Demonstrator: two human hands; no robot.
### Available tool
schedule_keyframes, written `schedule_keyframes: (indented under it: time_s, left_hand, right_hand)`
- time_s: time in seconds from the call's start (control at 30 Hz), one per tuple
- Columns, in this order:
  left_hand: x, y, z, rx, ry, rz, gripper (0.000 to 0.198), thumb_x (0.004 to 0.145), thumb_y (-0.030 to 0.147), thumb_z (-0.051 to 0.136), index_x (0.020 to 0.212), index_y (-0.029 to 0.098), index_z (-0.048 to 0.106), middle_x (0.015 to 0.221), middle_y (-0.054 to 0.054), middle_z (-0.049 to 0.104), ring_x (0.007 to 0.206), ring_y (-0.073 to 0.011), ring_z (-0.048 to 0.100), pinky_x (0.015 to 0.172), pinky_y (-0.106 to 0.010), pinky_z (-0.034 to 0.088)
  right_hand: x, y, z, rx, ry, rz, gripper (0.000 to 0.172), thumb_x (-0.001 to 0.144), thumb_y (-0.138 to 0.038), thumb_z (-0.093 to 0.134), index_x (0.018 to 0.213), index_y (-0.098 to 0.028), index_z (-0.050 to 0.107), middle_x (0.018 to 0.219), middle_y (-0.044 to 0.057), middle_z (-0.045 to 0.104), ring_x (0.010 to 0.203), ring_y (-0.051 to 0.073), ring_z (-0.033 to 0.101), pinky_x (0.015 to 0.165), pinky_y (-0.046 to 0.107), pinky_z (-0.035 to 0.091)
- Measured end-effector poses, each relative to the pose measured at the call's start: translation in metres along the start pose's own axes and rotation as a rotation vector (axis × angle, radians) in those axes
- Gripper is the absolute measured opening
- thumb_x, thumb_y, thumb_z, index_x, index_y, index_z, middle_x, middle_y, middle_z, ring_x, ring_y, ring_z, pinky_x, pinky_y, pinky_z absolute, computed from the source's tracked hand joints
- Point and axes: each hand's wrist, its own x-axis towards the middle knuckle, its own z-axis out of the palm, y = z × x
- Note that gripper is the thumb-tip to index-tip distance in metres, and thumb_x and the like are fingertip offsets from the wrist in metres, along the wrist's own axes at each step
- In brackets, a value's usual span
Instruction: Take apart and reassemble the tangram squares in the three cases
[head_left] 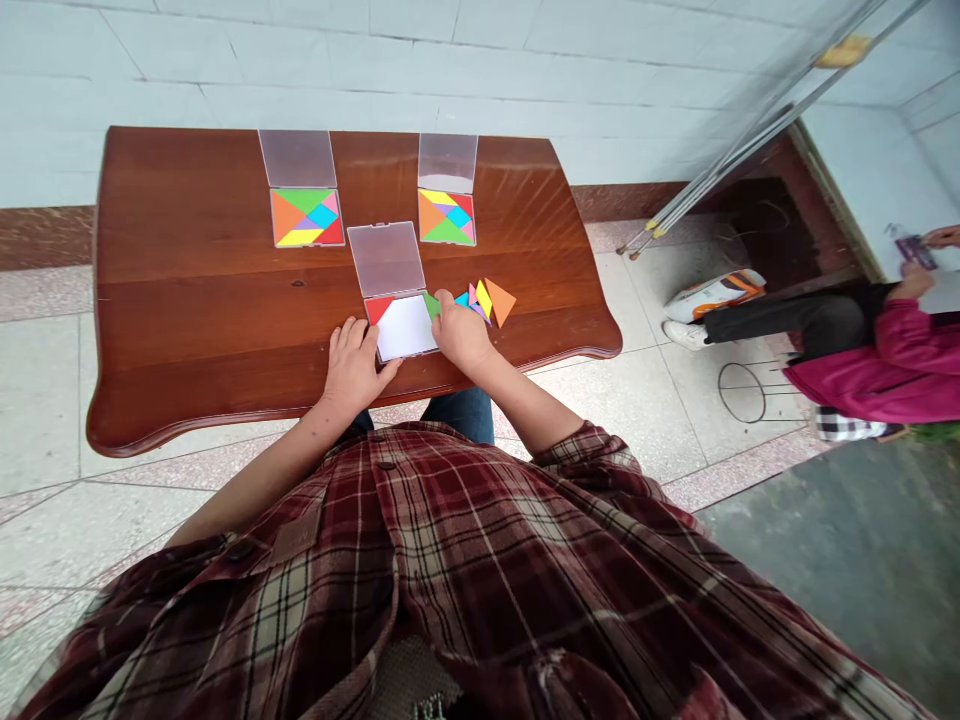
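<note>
In front of me an open tangram case (401,338) lies on the table, its clear lid (387,260) folded back. A red triangle (378,308) fills the case's far left corner; the rest shows white. My left hand (354,362) rests at the left edge of the case with its fingers stretched out. At the right side, my right hand (459,332) pinches a green triangle (431,305), partly hidden by the fingers. Just beyond that hand lie loose pieces: an orange triangle (500,301), a yellow parallelogram (484,299), and pink, blue and purple ones, partly overlapping.
Two filled tangram cases, a left one (307,217) and a right one (448,217), stand open farther back on the brown wooden table (195,290). A tiled wall borders its far side. To the right sit a person in a magenta top (885,360) and metal poles (720,165).
</note>
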Motion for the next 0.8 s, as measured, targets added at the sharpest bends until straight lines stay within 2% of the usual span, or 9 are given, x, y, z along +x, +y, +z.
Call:
schedule_keyframes:
  time_s: [0.1, 0.17, 0.33, 0.4, 0.47, 0.6, 0.8]
  left_hand:
    - [0.000, 0.000, 0.000, 0.000, 0.001, -0.006, 0.057, 0.087, 0.046, 0.057, 0.132, 0.011, 0.054, 0.142, -0.021, 0.052, 0.142, -0.0402, 0.039, 0.121, -0.058, 0.026]
    - [0.000, 0.000, 0.000, -0.002, -0.002, -0.005, 0.057, 0.087, 0.046, 0.058, 0.132, 0.012, 0.054, 0.142, -0.021, 0.052, 0.142, -0.0406, 0.039, 0.121, -0.058, 0.027]
    - [0.000, 0.000, -0.001, -0.022, -0.017, -0.007, 0.057, 0.088, 0.046, 0.056, 0.132, 0.010, 0.053, 0.142, -0.022, 0.051, 0.144, -0.0417, 0.037, 0.122, -0.059, 0.024]
    - [0.001, -0.001, -0.001, -0.024, -0.021, -0.007, 0.057, 0.088, 0.045, 0.056, 0.132, 0.009, 0.053, 0.142, -0.022, 0.051, 0.144, -0.0421, 0.036, 0.122, -0.059, 0.024]
    - [0.001, -0.001, -0.001, -0.017, -0.020, -0.002, 0.057, 0.088, 0.045, 0.056, 0.133, 0.010, 0.053, 0.142, -0.022, 0.051, 0.143, -0.0424, 0.037, 0.121, -0.060, 0.026]
    - [0.001, -0.001, -0.001, -0.008, -0.002, 0.006, 0.057, 0.088, 0.045, 0.057, 0.133, 0.011, 0.053, 0.140, -0.021, 0.053, 0.142, -0.0418, 0.039, 0.120, -0.060, 0.028]
    - [-0.001, -0.002, 0.000, 0.004, 0.001, 0.005, 0.056, 0.088, 0.046, 0.057, 0.133, 0.012, 0.053, 0.141, -0.021, 0.052, 0.143, -0.0414, 0.039, 0.121, -0.059, 0.028]
  right_hand:
    - [0.002, 0.015, 0.001, 0.144, 0.094, 0.002, 0.043, 0.092, -0.012, 0.040, 0.134, -0.012, 0.050, 0.091, 0.011, 0.073, 0.085, 0.024, 0.068, 0.081, 0.036, 0.050]
    - [0.008, 0.035, 0.004, 0.287, 0.178, 0.000, 0.041, 0.090, -0.014, 0.044, 0.129, -0.014, 0.053, 0.086, 0.008, 0.070, 0.081, 0.023, 0.066, 0.082, 0.037, 0.050]
    - [0.032, 0.115, 0.014, 0.650, 0.453, 0.077, 0.034, 0.083, -0.019, 0.051, 0.116, -0.018, 0.057, 0.073, -0.001, 0.060, 0.069, 0.018, 0.060, 0.077, 0.037, 0.052]
    - [0.039, 0.143, 0.018, 0.797, 0.495, 0.154, 0.030, 0.081, -0.020, 0.052, 0.111, -0.020, 0.057, 0.068, -0.003, 0.055, 0.063, 0.017, 0.058, 0.070, 0.035, 0.053]
    - [0.042, 0.161, 0.022, 0.898, 0.475, 0.253, 0.028, 0.078, -0.020, 0.054, 0.106, -0.020, 0.056, 0.065, -0.005, 0.051, 0.058, 0.016, 0.057, 0.064, 0.034, 0.053]
    - [0.042, 0.168, 0.031, 0.975, 0.414, 0.342, 0.022, 0.073, -0.020, 0.057, 0.095, -0.019, 0.057, 0.065, -0.005, 0.053, 0.057, 0.015, 0.057, 0.062, 0.034, 0.054]
    - [0.045, 0.168, 0.041, 0.888, 0.441, 0.280, 0.020, 0.070, -0.021, 0.060, 0.090, -0.018, 0.060, 0.080, 0.002, 0.064, 0.074, 0.019, 0.064, 0.084, 0.046, 0.057]
